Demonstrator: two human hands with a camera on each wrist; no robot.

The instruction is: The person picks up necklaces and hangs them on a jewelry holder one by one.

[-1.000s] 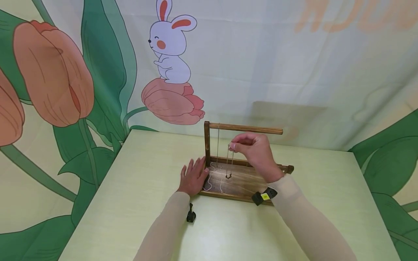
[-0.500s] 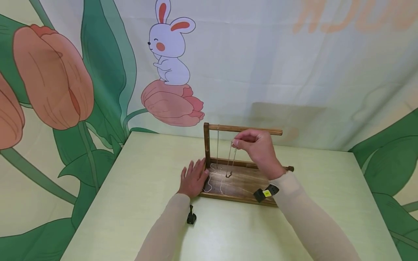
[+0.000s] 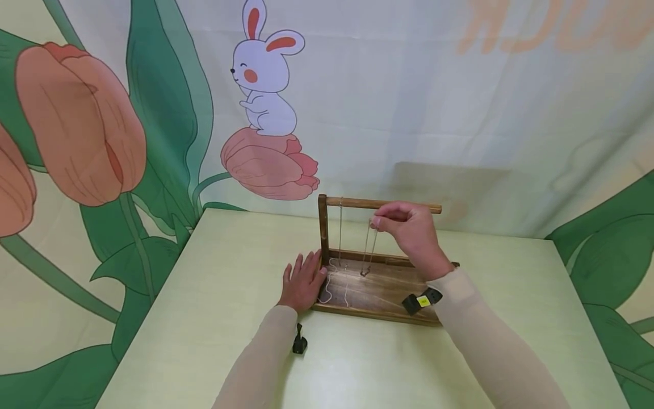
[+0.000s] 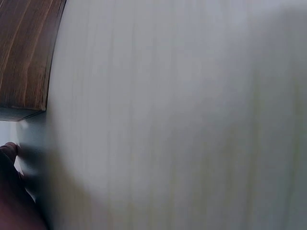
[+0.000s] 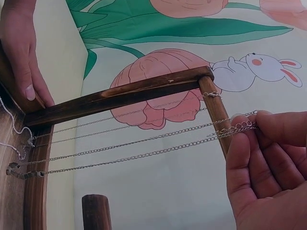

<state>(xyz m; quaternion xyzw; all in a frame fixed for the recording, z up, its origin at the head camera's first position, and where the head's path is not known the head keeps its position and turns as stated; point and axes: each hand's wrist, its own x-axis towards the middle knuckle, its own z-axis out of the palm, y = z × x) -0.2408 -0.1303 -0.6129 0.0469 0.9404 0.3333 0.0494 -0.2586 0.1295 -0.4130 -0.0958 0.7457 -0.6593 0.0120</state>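
My right hand [image 3: 413, 234] pinches the top of a silver chain necklace [image 5: 129, 155] between thumb and fingertips. Both strands hang down to a small angular pendant [image 5: 25, 171], low over the tray of a dark wooden jewelry stand [image 3: 388, 291]. That hand is just in front of the stand's top bar [image 3: 352, 202]. Around this bar, near the left post, a second fine necklace [image 3: 341, 233] is looped. My left hand [image 3: 302, 284] rests with fingers extended against the stand's left end. The left wrist view shows mostly tabletop, with a wooden corner [image 4: 26, 57] at upper left.
A thin white beaded strand [image 3: 328, 287] lies loosely along the tray's left side. The bar's right end is free, without a post. A pale table [image 3: 204, 341] carries the stand, and a printed cloth [image 3: 449, 113] with tulips and a rabbit hangs behind.
My right hand has moved a little to the right along the bar, taking the pinched necklace and its pendant with it. The left hand has stayed against the stand.
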